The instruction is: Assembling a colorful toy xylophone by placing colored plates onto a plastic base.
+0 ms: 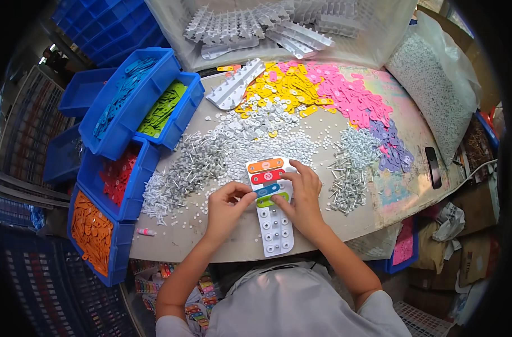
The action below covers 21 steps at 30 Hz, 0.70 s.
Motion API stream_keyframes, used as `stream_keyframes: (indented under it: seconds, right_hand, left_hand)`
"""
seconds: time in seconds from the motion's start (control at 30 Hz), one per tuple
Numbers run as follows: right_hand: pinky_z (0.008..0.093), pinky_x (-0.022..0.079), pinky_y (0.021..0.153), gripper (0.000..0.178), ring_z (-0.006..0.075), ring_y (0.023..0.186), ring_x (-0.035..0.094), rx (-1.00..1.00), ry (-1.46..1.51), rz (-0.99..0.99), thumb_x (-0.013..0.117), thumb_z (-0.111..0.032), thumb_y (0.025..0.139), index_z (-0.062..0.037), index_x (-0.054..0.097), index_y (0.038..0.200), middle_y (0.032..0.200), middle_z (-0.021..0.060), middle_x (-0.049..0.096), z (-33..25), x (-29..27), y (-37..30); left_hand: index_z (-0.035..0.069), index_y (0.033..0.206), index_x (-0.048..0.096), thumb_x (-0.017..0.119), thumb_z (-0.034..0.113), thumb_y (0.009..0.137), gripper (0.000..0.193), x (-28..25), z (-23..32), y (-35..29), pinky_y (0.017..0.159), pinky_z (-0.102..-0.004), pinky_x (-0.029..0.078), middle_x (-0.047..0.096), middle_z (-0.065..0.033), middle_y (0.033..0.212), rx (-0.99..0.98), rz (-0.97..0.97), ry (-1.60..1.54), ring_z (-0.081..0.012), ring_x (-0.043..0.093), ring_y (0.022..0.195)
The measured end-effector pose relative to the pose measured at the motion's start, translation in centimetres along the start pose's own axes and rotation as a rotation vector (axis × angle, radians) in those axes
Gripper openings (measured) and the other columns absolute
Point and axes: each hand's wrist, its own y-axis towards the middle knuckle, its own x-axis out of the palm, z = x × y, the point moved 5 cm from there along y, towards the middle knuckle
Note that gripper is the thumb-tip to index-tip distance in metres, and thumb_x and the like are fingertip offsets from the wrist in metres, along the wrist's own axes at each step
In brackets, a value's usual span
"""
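Observation:
A white plastic strip with rows of round studs [274, 224] lies on the table in front of me. Orange, red, blue and green oval tags lie across its upper half. My left hand [225, 208] pinches the left end of the blue tag [266, 190]. My right hand [304, 196] rests on the strip's right side, fingers touching the green tag [265, 199] and the blue one. The orange tag [265, 165] and red tag [267, 176] sit above, untouched.
Loose white discs and pins [211, 157] cover the table's middle, with yellow [284, 87], pink [354, 98] and purple [392, 149] tag heaps behind. Blue bins [129, 121] of coloured tags line the left. More white strips [233, 87], a bag of discs [430, 90] and a phone [433, 167] lie around.

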Motion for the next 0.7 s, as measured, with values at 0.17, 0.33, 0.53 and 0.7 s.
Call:
stream_keyframes:
  seconds: [0.17, 0.33, 0.53, 0.7]
  right_hand:
    - [0.0515, 0.025, 0.116, 0.062, 0.0382, 0.144, 0.036, 0.009, -0.010, 0.051, 0.086, -0.025, 0.079, -0.0098, 0.057, 0.131, 0.154, 0.0162, 0.044, -0.2, -0.3, -0.3]
    - [0.0511, 0.024, 0.116, 0.062, 0.0376, 0.143, 0.037, 0.023, 0.018, 0.052, 0.085, -0.026, 0.079, -0.0101, 0.056, 0.132, 0.154, 0.0158, 0.044, 0.1, 0.0, -0.3]
    - [0.0510, 0.025, 0.116, 0.062, 0.0374, 0.143, 0.037, 0.030, 0.037, 0.047, 0.085, -0.025, 0.080, -0.0096, 0.056, 0.132, 0.153, 0.0161, 0.045, 0.1, 0.1, -0.2]
    - [0.0503, 0.025, 0.115, 0.061, 0.0370, 0.142, 0.038, 0.028, 0.054, 0.045, 0.084, -0.025, 0.080, -0.0086, 0.056, 0.132, 0.152, 0.0163, 0.046, 0.4, 0.3, -0.5]
  left_hand:
    - [0.004, 0.086, 0.073, 0.082, 0.010, 0.079, 0.013, 1.7, 0.4, 1.5, 0.091, -0.0352, 0.044, 0.063, -0.0046, 0.094, 0.363, -0.002, 0.449, -0.0211, 0.058, 0.100]
    - [0.006, 0.085, 0.072, 0.083, 0.012, 0.077, 0.015, 2.2, 0.2, 2.1, 0.097, -0.0384, 0.039, 0.055, -0.0053, 0.099, 0.385, 0.041, 0.602, -0.0245, 0.054, 0.105]
    - [0.009, 0.093, 0.068, 0.082, 0.013, 0.077, 0.022, 2.5, 0.1, 2.3, 0.100, -0.0407, 0.036, 0.056, -0.0060, 0.102, 0.384, 0.081, 0.645, -0.0254, 0.053, 0.106]
    - [0.010, 0.094, 0.066, 0.081, 0.015, 0.079, 0.022, 2.9, -0.1, 2.0, 0.096, -0.0399, 0.036, 0.056, -0.0057, 0.102, 0.360, 0.071, 0.642, -0.0249, 0.053, 0.103]
